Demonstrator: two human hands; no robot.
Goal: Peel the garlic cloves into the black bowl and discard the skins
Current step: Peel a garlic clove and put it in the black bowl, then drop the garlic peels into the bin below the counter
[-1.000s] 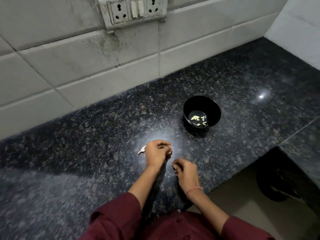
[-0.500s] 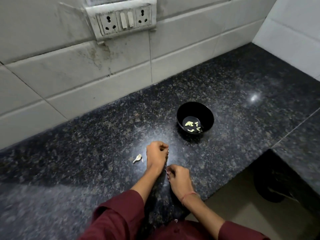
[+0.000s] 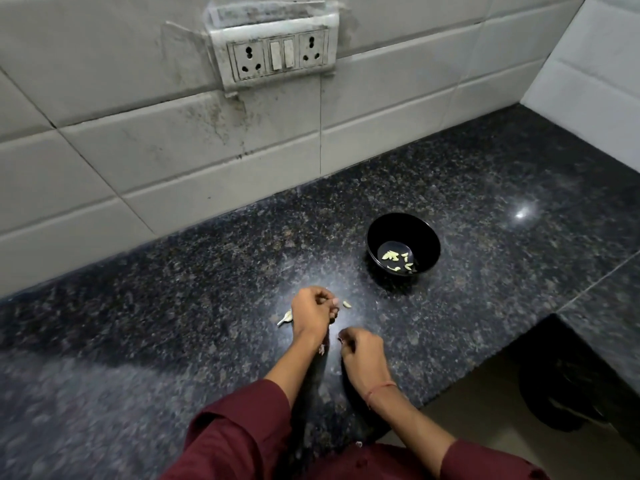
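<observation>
Left hand [image 3: 313, 311] and right hand [image 3: 363, 358] curl (contents unclear) above speckled granite counter [image 3: 173, 306] against tiled wall [image 3: 138, 150].

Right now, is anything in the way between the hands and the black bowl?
Nothing blocks it. Only bare counter lies between the left hand and the black bowl, plus one small pale garlic bit beside that hand.

Dark speckled counter [image 3: 173, 341] fills the middle. Grey tiled wall [image 3: 104, 150] runs from 9 to 1 o'clock, with a stained socket plate [image 3: 277, 55] at 12. Beige floor [image 3: 485, 410] at 5.
</observation>
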